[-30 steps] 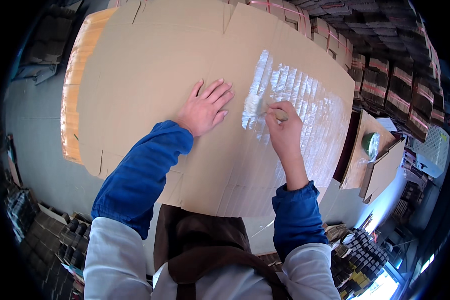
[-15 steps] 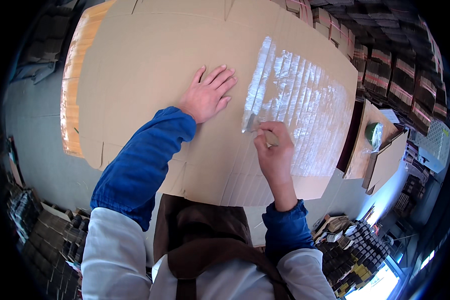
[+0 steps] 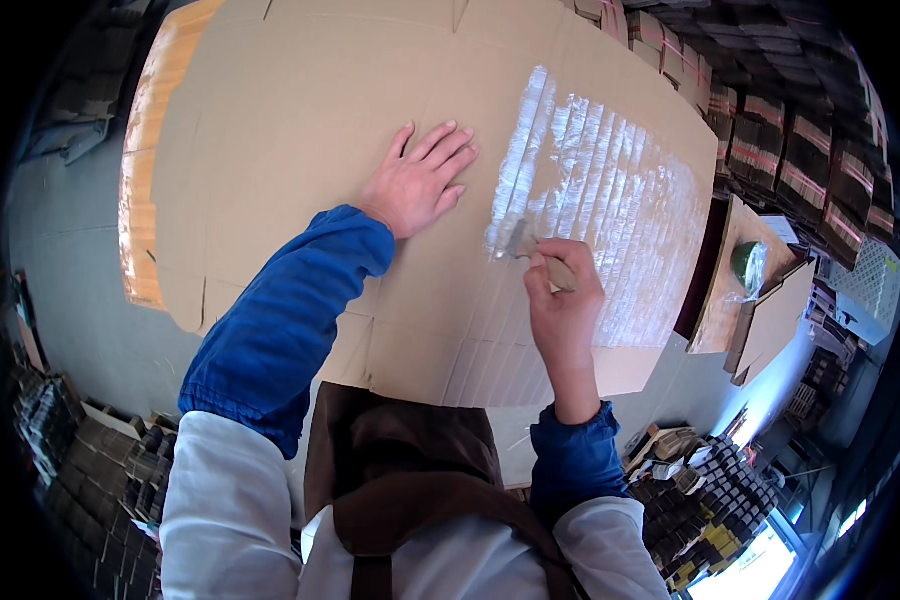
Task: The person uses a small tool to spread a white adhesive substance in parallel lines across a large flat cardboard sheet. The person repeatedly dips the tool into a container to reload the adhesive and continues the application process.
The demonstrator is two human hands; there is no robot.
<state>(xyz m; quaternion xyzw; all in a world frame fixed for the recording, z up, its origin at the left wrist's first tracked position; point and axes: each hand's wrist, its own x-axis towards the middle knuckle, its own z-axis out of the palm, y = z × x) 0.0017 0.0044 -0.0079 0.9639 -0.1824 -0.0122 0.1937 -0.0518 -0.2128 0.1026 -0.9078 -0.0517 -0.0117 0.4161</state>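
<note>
A large flat cardboard sheet (image 3: 300,150) fills the upper half of the view, lying on a stack of like sheets whose orange edge (image 3: 140,190) shows at nine o'clock. The left hand (image 3: 418,180) lies palm down on the sheet near the centre, fingers (image 3: 448,150) spread and pointing toward one o'clock. The right hand (image 3: 562,305) sits at about four o'clock from it, fingers pinching the wooden handle of a small brush (image 3: 530,245), whose bristles touch the near left corner of a white glue patch (image 3: 600,210). The patch runs in streaked rows across the right part of the sheet.

At three o'clock, beyond the sheet's edge, a smaller cardboard piece (image 3: 715,290) carries a green tub (image 3: 746,262) wrapped in clear film; its contents cannot be made out. Stacks of folded boxes (image 3: 800,150) line the rim at two o'clock, and more bundles (image 3: 700,500) lie at five o'clock.

Compared with half a second ago, the right hand has drawn slightly nearer the body and the brush sits at the patch's lower left end; a second ago it was higher, inside the streaks. The left hand has kept its place, flat on the sheet.
</note>
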